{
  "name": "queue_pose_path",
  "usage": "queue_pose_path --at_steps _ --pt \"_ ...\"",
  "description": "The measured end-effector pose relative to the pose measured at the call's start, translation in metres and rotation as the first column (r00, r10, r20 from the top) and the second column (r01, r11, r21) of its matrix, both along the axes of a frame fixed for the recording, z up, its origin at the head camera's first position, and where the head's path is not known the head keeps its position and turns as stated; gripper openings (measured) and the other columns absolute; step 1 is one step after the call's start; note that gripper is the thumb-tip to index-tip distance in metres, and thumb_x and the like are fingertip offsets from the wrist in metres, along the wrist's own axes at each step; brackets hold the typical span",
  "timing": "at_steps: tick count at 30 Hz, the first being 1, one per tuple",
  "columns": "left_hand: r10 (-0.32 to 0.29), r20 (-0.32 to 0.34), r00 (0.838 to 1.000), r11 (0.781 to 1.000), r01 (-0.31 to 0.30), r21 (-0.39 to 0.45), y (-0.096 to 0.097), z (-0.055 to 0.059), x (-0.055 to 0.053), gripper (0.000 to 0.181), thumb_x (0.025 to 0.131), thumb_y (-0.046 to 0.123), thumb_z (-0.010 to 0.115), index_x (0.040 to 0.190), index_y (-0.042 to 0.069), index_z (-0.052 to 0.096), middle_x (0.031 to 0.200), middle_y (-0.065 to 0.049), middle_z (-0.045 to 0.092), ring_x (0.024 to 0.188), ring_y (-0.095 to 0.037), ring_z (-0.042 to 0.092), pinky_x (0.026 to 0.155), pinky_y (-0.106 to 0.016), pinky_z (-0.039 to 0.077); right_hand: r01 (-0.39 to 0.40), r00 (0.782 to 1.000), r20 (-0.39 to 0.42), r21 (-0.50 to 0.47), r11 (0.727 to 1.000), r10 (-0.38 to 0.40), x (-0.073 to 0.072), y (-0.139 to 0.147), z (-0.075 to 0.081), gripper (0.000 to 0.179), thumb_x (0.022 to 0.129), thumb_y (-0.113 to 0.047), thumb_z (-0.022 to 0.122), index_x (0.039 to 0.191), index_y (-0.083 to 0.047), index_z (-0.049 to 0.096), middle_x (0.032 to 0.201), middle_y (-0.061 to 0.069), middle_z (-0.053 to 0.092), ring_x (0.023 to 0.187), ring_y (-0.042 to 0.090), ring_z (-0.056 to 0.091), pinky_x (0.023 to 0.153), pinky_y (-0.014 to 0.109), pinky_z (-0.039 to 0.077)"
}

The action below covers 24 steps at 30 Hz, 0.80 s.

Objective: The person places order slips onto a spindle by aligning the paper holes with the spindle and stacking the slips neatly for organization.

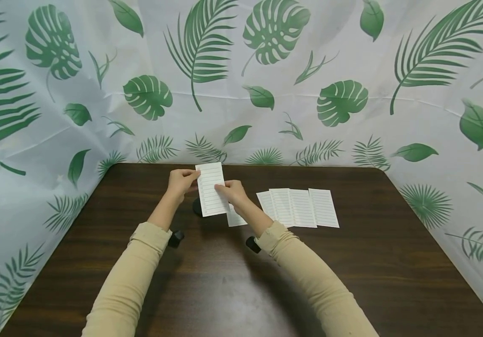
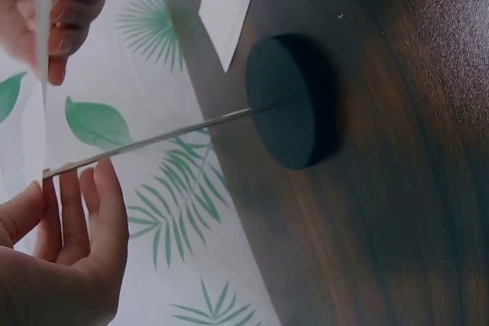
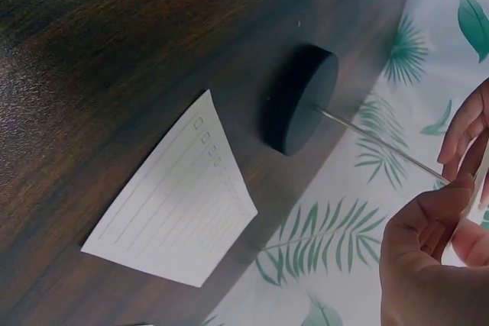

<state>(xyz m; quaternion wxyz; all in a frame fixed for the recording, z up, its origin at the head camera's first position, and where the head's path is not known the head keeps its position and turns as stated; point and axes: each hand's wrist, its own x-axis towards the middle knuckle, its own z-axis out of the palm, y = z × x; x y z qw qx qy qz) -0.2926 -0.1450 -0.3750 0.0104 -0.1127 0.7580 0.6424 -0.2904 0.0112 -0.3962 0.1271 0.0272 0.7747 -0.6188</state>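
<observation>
Through my cameras, the left hand and right hand, fingertips closed, pinch a lined checklist sheet by a round-based stand toward the tabletop's far edge.

Six lined sheets, two sleeves, one left hand, one right hand, one table, one round black base and one thin rod were in view.

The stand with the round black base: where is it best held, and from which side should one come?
Probably by the thick rim of its black base, coming low from the person's left. That part is broad, while the rod is thin and the left hand touches its upper end. On the base's right lies a loose card, so the left looks freer.
</observation>
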Motion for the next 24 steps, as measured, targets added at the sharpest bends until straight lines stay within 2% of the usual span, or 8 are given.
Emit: queue_pose_path --at_steps 3,6,9,14,18,20,22,24 --pt "-0.009 0.022 1.000 1.000 0.009 0.002 -0.001 -0.003 -0.001 0.035 0.095 0.015 0.056 0.122 -0.008 0.058 0.109 -0.011 0.056 0.092 -0.016 0.055 0.092 -0.037 0.054 -0.007 1.000 0.009 0.011 1.000 0.007 0.000 0.001 -0.001 0.032 0.093 -0.016 0.057 0.112 0.010 0.062 0.100 0.018 0.066 0.074 0.014 0.057 0.063 0.022 0.051" --pt "-0.003 0.025 1.000 1.000 0.004 -0.015 -0.001 -0.011 -0.003 0.033 0.095 0.014 0.056 0.119 -0.008 0.060 0.101 -0.007 0.055 0.093 -0.018 0.055 0.081 -0.029 0.058 -0.031 0.999 0.026 0.044 0.999 0.030 -0.001 0.002 -0.004 0.034 0.094 -0.016 0.057 0.115 0.010 0.061 0.107 0.020 0.065 0.075 0.012 0.056 0.068 0.024 0.053" --pt "0.021 0.006 1.000 0.999 -0.020 -0.049 -0.001 -0.021 -0.005 0.030 0.094 0.013 0.056 0.115 -0.008 0.062 0.096 -0.006 0.055 0.086 -0.016 0.056 0.072 -0.025 0.059 -0.072 0.996 0.061 0.062 0.995 0.069 -0.001 0.005 -0.010 0.035 0.095 -0.015 0.055 0.119 0.010 0.059 0.111 0.021 0.064 0.069 0.011 0.052 0.069 0.024 0.052" --pt "0.075 -0.043 0.996 0.984 -0.081 -0.157 0.003 -0.032 -0.006 0.026 0.093 0.014 0.057 0.109 -0.005 0.067 0.095 -0.011 0.061 0.068 -0.009 0.057 0.074 -0.034 0.060 -0.076 0.992 0.104 0.062 0.995 0.070 -0.004 0.011 -0.023 0.032 0.095 -0.012 0.054 0.116 0.011 0.060 0.094 0.013 0.064 0.063 0.010 0.052 0.061 0.023 0.051" --pt "0.104 -0.058 0.993 0.959 -0.115 -0.258 0.004 -0.039 -0.006 0.023 0.090 0.016 0.062 0.101 -0.002 0.070 0.096 -0.016 0.067 0.054 -0.005 0.055 0.064 -0.029 0.059 -0.080 0.991 0.115 0.082 0.993 0.071 -0.008 0.016 -0.033 0.028 0.093 -0.013 0.058 0.108 0.008 0.065 0.081 0.010 0.062 0.062 0.011 0.052 0.063 0.027 0.054" --pt "0.106 -0.059 0.993 0.941 -0.119 -0.317 0.003 -0.042 -0.006 0.022 0.089 0.018 0.064 0.098 -0.001 0.071 0.097 -0.017 0.069 0.052 -0.005 0.056 0.057 -0.024 0.057 -0.117 0.990 0.087 0.068 0.991 0.111 -0.014 0.020 -0.044 0.024 0.090 -0.015 0.063 0.099 0.006 0.068 0.076 0.010 0.063 0.060 0.011 0.053 0.061 0.028 0.055" --pt "0.101 -0.053 0.993 0.916 -0.113 -0.386 0.001 -0.045 -0.006 0.022 0.087 0.020 0.066 0.095 0.000 0.072 0.097 -0.016 0.070 0.052 -0.007 0.057 0.055 -0.022 0.054 -0.140 0.987 0.085 0.084 0.987 0.133 -0.017 0.022 -0.050 0.021 0.089 -0.016 0.064 0.093 0.005 0.069 0.071 0.008 0.060 0.058 0.012 0.051 0.058 0.028 0.054" --pt "0.091 -0.041 0.995 0.884 -0.100 -0.457 0.000 -0.048 -0.006 0.022 0.086 0.022 0.067 0.094 0.002 0.072 0.096 -0.015 0.071 0.056 -0.011 0.060 0.057 -0.025 0.053 -0.153 0.986 0.091 0.126 0.980 0.142 -0.019 0.022 -0.055 0.021 0.088 -0.016 0.065 0.091 0.004 0.069 0.067 0.006 0.057 0.055 0.012 0.049 0.055 0.027 0.053"
